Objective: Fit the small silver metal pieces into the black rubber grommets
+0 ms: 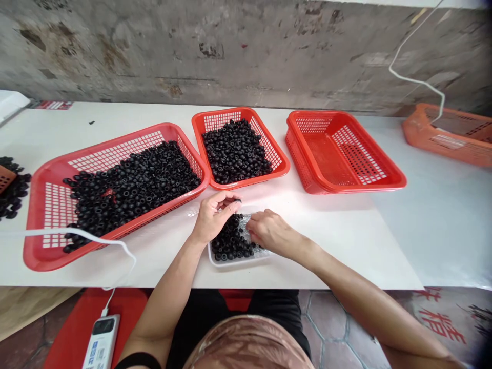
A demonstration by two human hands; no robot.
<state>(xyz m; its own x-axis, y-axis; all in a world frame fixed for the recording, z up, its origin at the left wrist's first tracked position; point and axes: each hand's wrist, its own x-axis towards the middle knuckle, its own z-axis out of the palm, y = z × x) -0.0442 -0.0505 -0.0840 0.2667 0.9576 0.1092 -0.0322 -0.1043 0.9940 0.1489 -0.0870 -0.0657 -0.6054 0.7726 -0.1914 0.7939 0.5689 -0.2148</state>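
Between thumb and forefinger, my left hand (215, 215) pinches a small black ring-shaped part (238, 200) above the tray's far left corner. My right hand (271, 231) reaches down into the white tray (230, 263), its fingers bent together. What its fingertips hold, if anything, is hidden. Black ring parts (230, 245) fill the left and front of the tray. Small clear, shiny pieces (245, 225) lie on its right side, partly under my right hand.
A large red basket (38, 205) of black parts stands at left, a smaller red basket (282, 170) of them behind the tray. Stacked red baskets (323, 148) sit at right, an orange basket (442, 138) beyond. A white cable (88, 234) crosses the left side to a power bank (102, 341).
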